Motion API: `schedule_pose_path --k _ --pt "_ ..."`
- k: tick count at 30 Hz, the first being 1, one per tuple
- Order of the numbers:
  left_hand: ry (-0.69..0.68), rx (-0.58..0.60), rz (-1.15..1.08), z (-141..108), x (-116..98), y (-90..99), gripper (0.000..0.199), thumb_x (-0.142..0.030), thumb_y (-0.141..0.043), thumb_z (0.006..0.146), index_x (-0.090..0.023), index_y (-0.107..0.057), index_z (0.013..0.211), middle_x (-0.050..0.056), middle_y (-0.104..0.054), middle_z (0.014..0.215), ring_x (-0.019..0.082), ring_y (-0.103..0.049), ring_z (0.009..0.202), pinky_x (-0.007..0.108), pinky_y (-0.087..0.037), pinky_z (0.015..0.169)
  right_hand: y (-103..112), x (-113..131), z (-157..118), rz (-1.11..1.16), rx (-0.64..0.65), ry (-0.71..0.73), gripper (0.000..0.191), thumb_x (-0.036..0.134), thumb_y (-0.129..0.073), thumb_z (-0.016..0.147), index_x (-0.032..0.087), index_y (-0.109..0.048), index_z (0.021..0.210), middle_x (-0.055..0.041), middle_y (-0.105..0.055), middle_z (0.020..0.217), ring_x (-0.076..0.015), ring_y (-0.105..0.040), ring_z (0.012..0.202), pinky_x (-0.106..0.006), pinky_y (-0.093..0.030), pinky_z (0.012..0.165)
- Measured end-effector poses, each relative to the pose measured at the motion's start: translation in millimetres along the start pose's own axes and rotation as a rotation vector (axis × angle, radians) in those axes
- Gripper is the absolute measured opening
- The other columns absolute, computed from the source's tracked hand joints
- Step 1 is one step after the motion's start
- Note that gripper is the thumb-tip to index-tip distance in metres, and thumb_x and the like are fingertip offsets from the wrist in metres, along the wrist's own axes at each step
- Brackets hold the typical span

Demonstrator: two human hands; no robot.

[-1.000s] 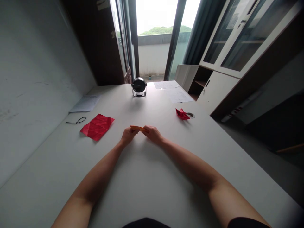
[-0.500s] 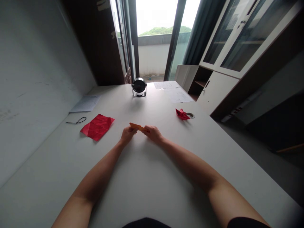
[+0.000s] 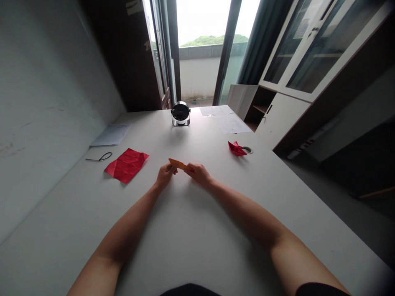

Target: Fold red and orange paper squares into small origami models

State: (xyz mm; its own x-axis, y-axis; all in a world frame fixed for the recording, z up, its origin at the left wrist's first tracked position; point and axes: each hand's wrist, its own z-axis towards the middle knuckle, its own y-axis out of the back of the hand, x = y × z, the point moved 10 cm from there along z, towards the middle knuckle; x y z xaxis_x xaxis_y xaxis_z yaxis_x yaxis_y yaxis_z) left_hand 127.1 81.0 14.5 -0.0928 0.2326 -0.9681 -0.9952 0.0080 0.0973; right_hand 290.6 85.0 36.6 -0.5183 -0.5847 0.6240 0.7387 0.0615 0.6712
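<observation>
A piece of folded orange paper (image 3: pixel 179 164) is held up a little above the white table (image 3: pixel 191 230), stretched between both hands. Its left end is pinched by my left hand (image 3: pixel 166 174), thumb toward me. On the other end, my right hand (image 3: pixel 199 172) has its fingers closed, covering that part of the paper. To the left lies a creased sheet of red paper (image 3: pixel 126 165), flat on the table. A folded red paper boat (image 3: pixel 236 149) rests to the right, against a pale ring-shaped roll (image 3: pixel 248 150).
A round black-and-silver device on a stand (image 3: pixel 180 114) is at the table's far side. White sheets (image 3: pixel 232 123) lie at the far right, another sheet (image 3: pixel 111 135) at the left by the wall. A black cable tie (image 3: pixel 99 157) is near the red paper.
The left fingers have shifted very slightly on the orange paper, and a bit more of its face shows. Everything else stays where it was.
</observation>
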Motion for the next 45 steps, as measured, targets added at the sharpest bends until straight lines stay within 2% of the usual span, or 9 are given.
schedule_pose_path --k 7,12,17,24,27,35,40,45 --pt "-0.011 -0.006 0.005 -1 -4 -0.1 0.042 -0.053 -0.054 0.090 -0.016 -0.065 0.075 0.003 -0.062 0.065 0.014 -0.055 0.058 0.027 -0.044 0.060 0 2 0 -0.007 -0.007 0.014 0.025 0.036 -0.056 0.088 0.019 -0.052 0.070 0.0035 -0.047 0.063 -0.0105 -0.036 0.058 -0.023 -0.026 0.057" --pt "-0.011 -0.021 -0.003 -2 -8 2.9 0.040 -0.053 -0.056 0.088 -0.017 -0.062 0.072 0.002 -0.060 0.065 0.013 -0.054 0.059 0.027 -0.044 0.061 0 3 0 -0.014 0.007 0.016 0.024 0.034 -0.055 0.089 0.019 -0.052 0.070 0.0031 -0.048 0.064 -0.0105 -0.035 0.059 -0.022 -0.025 0.057" --pt "-0.023 -0.100 -0.067 -1 -10 11.6 0.029 -0.046 -0.066 0.084 -0.017 -0.064 0.084 -0.001 -0.057 0.064 0.012 -0.051 0.058 0.025 -0.043 0.060 -2 0 -1 -0.070 0.007 0.034 0.020 0.031 -0.056 0.089 0.019 -0.055 0.073 0.0025 -0.051 0.067 -0.0108 -0.037 0.059 -0.022 -0.027 0.058" --pt "-0.027 -0.160 -0.032 -4 -18 17.6 0.029 -0.046 -0.064 0.085 -0.017 -0.064 0.089 -0.003 -0.053 0.061 0.011 -0.048 0.055 0.024 -0.040 0.057 -1 8 -3 -0.225 0.019 0.104 0.011 0.027 -0.057 0.091 0.021 -0.060 0.081 -0.0011 -0.061 0.078 -0.0143 -0.050 0.072 -0.023 -0.032 0.065" --pt "-0.024 -0.155 0.013 -5 -21 17.7 0.029 -0.046 -0.062 0.086 -0.017 -0.063 0.083 -0.003 -0.050 0.058 0.011 -0.046 0.053 0.024 -0.038 0.056 3 10 -3 -0.268 0.011 0.095 0.008 0.025 -0.057 0.092 0.022 -0.061 0.086 -0.0022 -0.063 0.081 -0.0157 -0.053 0.077 -0.024 -0.033 0.067" --pt "-0.028 -0.102 0.015 -5 -21 11.5 0.028 -0.043 -0.060 0.088 -0.017 -0.060 0.079 -0.002 -0.056 0.061 0.011 -0.051 0.055 0.024 -0.042 0.059 9 10 -4 -0.258 -0.048 0.090 0.008 0.023 -0.058 0.091 0.022 -0.060 0.098 -0.0027 -0.067 0.089 -0.0168 -0.057 0.081 -0.025 -0.036 0.068" --pt "-0.022 -0.073 -0.021 -5 -18 8.1 0.029 -0.045 -0.061 0.088 -0.017 -0.060 0.084 -0.001 -0.058 0.064 0.011 -0.053 0.056 0.025 -0.045 0.058 10 10 -4 -0.250 -0.049 0.099 0.016 0.020 -0.060 0.088 0.023 -0.061 0.104 -0.0033 -0.068 0.095 -0.0172 -0.059 0.085 -0.025 -0.038 0.071" --pt "-0.025 -0.093 -0.050 -3 -13 8.6 0.029 -0.045 -0.063 0.087 -0.017 -0.060 0.091 0.001 -0.062 0.070 0.013 -0.057 0.060 0.026 -0.047 0.058 11 11 -4 -0.240 -0.055 0.096 0.018 0.024 -0.059 0.089 0.023 -0.061 0.107 -0.0044 -0.068 0.099 -0.0175 -0.060 0.086 -0.025 -0.040 0.072"
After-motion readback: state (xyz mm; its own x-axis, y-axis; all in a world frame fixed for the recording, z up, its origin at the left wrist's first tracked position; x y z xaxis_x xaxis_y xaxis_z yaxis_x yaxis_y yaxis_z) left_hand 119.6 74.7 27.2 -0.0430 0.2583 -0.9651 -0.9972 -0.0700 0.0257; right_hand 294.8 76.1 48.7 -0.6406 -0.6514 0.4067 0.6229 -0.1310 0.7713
